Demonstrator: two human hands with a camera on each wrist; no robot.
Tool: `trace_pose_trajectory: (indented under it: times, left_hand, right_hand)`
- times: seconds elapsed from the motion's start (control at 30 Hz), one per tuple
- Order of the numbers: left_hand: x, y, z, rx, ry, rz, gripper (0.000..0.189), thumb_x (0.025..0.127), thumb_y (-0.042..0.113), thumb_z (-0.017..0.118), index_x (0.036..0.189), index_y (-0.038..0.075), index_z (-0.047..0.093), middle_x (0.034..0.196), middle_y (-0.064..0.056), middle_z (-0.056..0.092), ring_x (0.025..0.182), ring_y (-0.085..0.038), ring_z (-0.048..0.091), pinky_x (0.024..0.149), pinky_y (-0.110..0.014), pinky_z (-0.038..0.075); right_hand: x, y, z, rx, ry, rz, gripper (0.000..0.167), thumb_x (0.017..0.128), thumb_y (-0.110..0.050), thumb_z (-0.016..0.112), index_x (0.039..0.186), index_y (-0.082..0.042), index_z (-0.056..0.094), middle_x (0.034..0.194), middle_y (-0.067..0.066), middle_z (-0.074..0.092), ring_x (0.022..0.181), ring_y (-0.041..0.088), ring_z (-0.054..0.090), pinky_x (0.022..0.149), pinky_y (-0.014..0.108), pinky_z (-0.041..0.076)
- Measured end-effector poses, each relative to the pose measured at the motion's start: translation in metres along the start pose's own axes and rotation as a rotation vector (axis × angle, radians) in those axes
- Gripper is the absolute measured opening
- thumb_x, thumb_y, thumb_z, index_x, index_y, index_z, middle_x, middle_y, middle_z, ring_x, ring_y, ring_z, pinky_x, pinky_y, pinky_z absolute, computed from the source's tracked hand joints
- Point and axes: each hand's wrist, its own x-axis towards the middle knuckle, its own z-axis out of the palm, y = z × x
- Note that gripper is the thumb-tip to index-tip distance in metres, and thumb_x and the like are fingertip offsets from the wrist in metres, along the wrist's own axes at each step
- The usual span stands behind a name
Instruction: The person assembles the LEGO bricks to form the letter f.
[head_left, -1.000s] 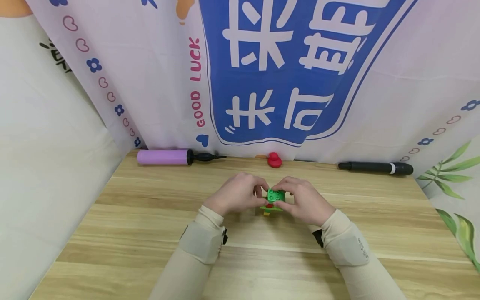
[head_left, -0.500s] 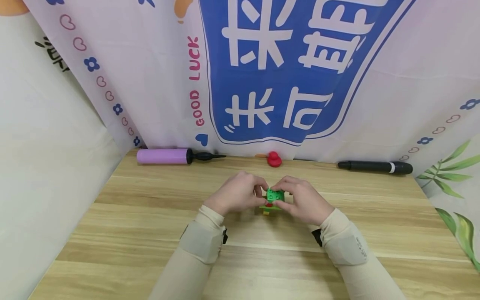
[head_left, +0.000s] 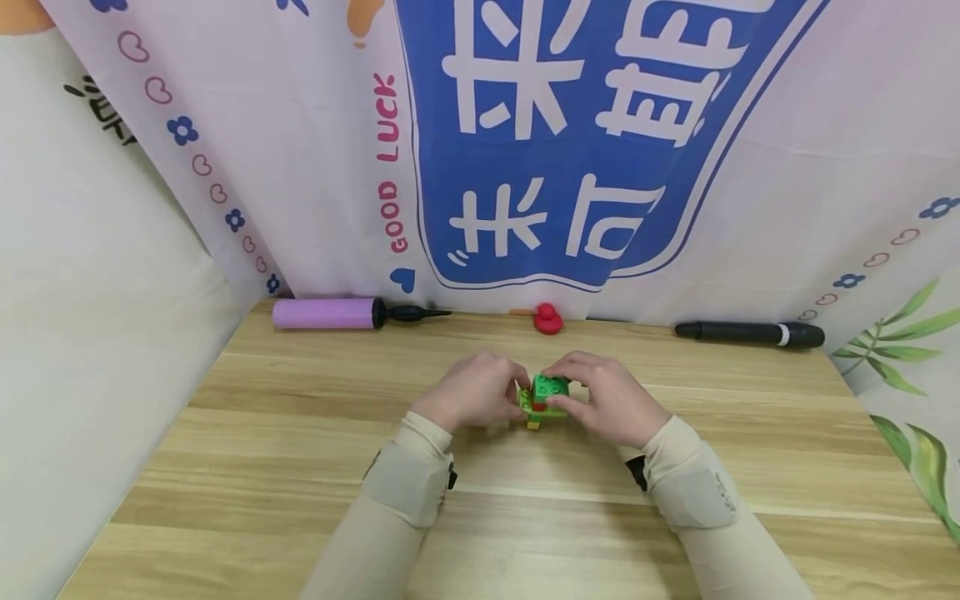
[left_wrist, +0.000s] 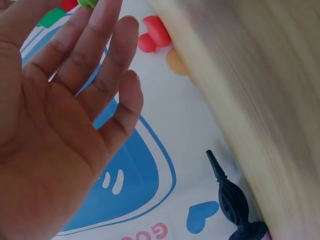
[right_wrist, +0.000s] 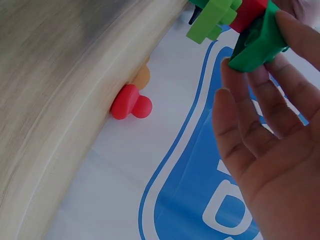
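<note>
A small toy brick build stands in the middle of the table in the head view, a dark green brick [head_left: 551,386] on top, red beneath it, then a wider lime green brick [head_left: 525,401] with yellow at the bottom. My right hand [head_left: 612,400] grips the dark green brick between thumb and fingers; the right wrist view shows this green brick [right_wrist: 257,47] sloped and hollow underneath, beside a red brick [right_wrist: 247,14]. My left hand [head_left: 480,392] pinches the left end of the lime green brick, whose contact is mostly cut off in the left wrist view.
A red rubber duck [head_left: 548,319] sits at the table's back edge behind the hands. To its left lies a purple hand pump [head_left: 326,314] with a black nozzle; a black pump-like tube [head_left: 750,335] lies at the back right. A printed cloth [head_left: 322,167] hangs behind the wooden table [head_left: 300,433].
My left hand has shifted slightly left and down from the dark green brick to the lime green end, uncovering its studs. The right hand keeps its grip in nearly the same place.
</note>
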Motion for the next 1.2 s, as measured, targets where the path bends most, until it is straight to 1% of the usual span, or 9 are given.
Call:
trace_pose_trajectory:
  times: [0.13, 0.2, 0.33, 0.43, 0.53, 0.73, 0.87, 1.0, 1.2]
  left_hand:
    - [0.001, 0.002, 0.0, 0.0, -0.019, -0.006, 0.035, 0.093, 0.025, 0.084, 0.124, 0.012, 0.075, 0.074, 0.009, 0.067, 0.061, -0.007, 0.061, 0.068, -0.029, 0.05]
    - [0.001, 0.003, 0.0, -0.019, -0.035, -0.012, 0.034, 0.095, 0.025, 0.081, 0.124, 0.01, 0.074, 0.072, 0.008, 0.067, 0.057, -0.008, 0.06, 0.066, -0.028, 0.05]
    - [0.001, 0.005, 0.001, -0.075, -0.071, -0.019, 0.031, 0.097, 0.024, 0.079, 0.123, 0.008, 0.074, 0.067, 0.006, 0.064, 0.053, -0.009, 0.056, 0.059, -0.026, 0.046]
    - [0.001, 0.006, 0.001, -0.101, -0.098, -0.011, 0.028, 0.097, 0.023, 0.078, 0.121, 0.008, 0.075, 0.063, 0.005, 0.061, 0.051, -0.008, 0.052, 0.053, -0.024, 0.04]
    - [0.0, 0.006, 0.001, -0.109, -0.111, -0.005, 0.027, 0.098, 0.023, 0.077, 0.119, 0.008, 0.075, 0.061, 0.005, 0.059, 0.05, -0.007, 0.05, 0.051, -0.023, 0.038]
    - [0.0, 0.006, 0.003, -0.125, -0.111, -0.004, 0.021, 0.096, 0.023, 0.079, 0.113, 0.01, 0.078, 0.07, 0.006, 0.065, 0.058, -0.007, 0.055, 0.058, -0.023, 0.045]
    - [0.002, 0.007, 0.005, -0.118, -0.128, 0.015, 0.007, 0.096, 0.022, 0.079, 0.098, 0.015, 0.078, 0.07, 0.006, 0.064, 0.061, -0.008, 0.054, 0.062, -0.024, 0.045]
    - [0.004, 0.008, 0.008, -0.077, -0.126, 0.053, 0.012, 0.097, 0.021, 0.077, 0.086, 0.019, 0.075, 0.067, 0.008, 0.062, 0.062, -0.007, 0.053, 0.063, -0.024, 0.044]
    - [0.005, 0.007, 0.01, -0.048, -0.082, 0.077, 0.01, 0.096, 0.017, 0.078, 0.086, 0.02, 0.076, 0.073, 0.01, 0.066, 0.065, -0.006, 0.058, 0.067, -0.025, 0.049]
  right_hand:
    - [0.0, 0.002, 0.001, -0.015, -0.001, 0.039, 0.037, 0.1, -0.026, 0.076, 0.133, -0.009, 0.072, 0.124, 0.005, 0.075, 0.108, 0.021, 0.073, 0.096, 0.045, 0.06]
    - [0.0, 0.002, 0.002, -0.016, -0.015, 0.057, 0.043, 0.099, -0.026, 0.077, 0.138, -0.009, 0.069, 0.128, 0.007, 0.073, 0.107, 0.022, 0.073, 0.095, 0.045, 0.06]
    - [-0.001, 0.004, 0.003, -0.027, -0.055, 0.068, 0.06, 0.09, -0.019, 0.086, 0.144, -0.01, 0.062, 0.132, 0.01, 0.068, 0.11, 0.026, 0.07, 0.096, 0.047, 0.059]
    - [-0.001, 0.004, 0.006, -0.053, -0.085, 0.057, 0.066, 0.085, -0.016, 0.091, 0.143, -0.012, 0.061, 0.131, 0.01, 0.066, 0.112, 0.027, 0.068, 0.1, 0.049, 0.058]
    - [0.0, 0.004, 0.008, -0.075, -0.105, 0.052, 0.064, 0.085, -0.015, 0.09, 0.142, -0.012, 0.061, 0.127, 0.009, 0.065, 0.111, 0.026, 0.067, 0.1, 0.048, 0.058]
    - [0.0, 0.006, 0.009, -0.064, -0.164, 0.09, 0.064, 0.085, -0.013, 0.088, 0.143, -0.009, 0.061, 0.126, 0.011, 0.072, 0.108, 0.024, 0.07, 0.099, 0.048, 0.058]
    - [0.0, 0.008, 0.009, -0.033, -0.229, 0.118, 0.061, 0.087, -0.015, 0.085, 0.143, -0.007, 0.062, 0.119, 0.005, 0.074, 0.1, 0.018, 0.069, 0.095, 0.043, 0.059]
    - [0.0, 0.01, 0.01, -0.012, -0.272, 0.148, 0.06, 0.087, -0.016, 0.082, 0.143, -0.008, 0.062, 0.111, 0.001, 0.074, 0.091, 0.013, 0.065, 0.089, 0.037, 0.058]
    - [-0.001, 0.013, 0.014, -0.022, -0.254, 0.136, 0.058, 0.088, -0.015, 0.08, 0.142, -0.006, 0.062, 0.122, 0.006, 0.074, 0.099, 0.015, 0.067, 0.093, 0.04, 0.058]
